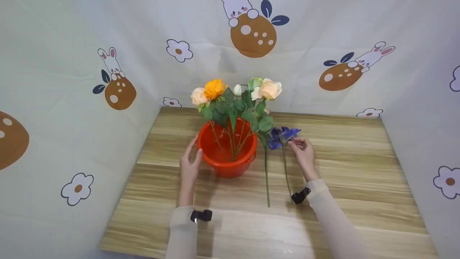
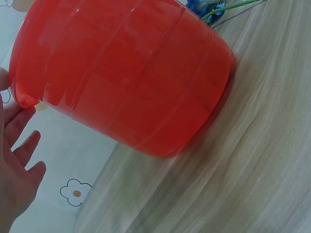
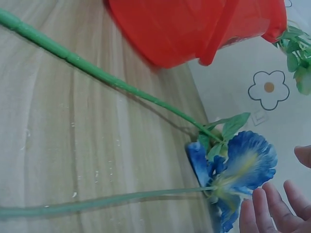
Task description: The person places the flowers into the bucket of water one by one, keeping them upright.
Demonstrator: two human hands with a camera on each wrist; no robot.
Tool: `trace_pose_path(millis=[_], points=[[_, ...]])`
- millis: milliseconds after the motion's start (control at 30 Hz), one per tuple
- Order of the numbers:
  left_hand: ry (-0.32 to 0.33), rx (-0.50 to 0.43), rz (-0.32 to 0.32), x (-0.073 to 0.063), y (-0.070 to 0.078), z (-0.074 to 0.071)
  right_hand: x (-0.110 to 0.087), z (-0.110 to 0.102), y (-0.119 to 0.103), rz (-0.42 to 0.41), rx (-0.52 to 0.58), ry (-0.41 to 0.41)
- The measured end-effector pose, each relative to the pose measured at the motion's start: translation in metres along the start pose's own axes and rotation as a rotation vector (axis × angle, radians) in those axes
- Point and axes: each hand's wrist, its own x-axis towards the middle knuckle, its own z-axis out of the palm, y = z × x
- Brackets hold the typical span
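Observation:
A red bucket [image 1: 230, 169] stands on the table and holds several artificial flowers: peach roses [image 1: 270, 89], an orange rose [image 1: 215, 89] and a white bud [image 1: 237, 90]. My left hand [image 1: 189, 165] rests on the bucket's left side near the rim, fingers spread and extended. On the right, a blue-purple artificial flower [image 1: 282, 136] lies on the table with its stem toward me. The fingers of my right hand [image 1: 303, 153] reach its petals; in the right wrist view the thumb stands apart from them. A second green stem [image 1: 267, 176] lies beside it, its head mostly hidden.
The wood-grain table [image 1: 352, 180] meets pale printed cloth walls [image 1: 305, 46] at the back and sides. Small drops [image 3: 96, 174] dot its surface near the stems. Leaves [image 1: 265, 123] from the bucket overhang its right rim.

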Motion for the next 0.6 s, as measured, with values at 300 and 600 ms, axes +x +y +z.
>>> trace_pose_path(millis=[300, 600], points=[[0.011, 0.033, 0.051, 0.000, 0.002, 0.000, 0.002, -0.003, 0.017, 0.079, 0.000, -0.059], [0.005, 0.021, 0.035, 0.000, 0.001, 0.000, 0.005, -0.004, 0.031, 0.111, -0.046, -0.187]])
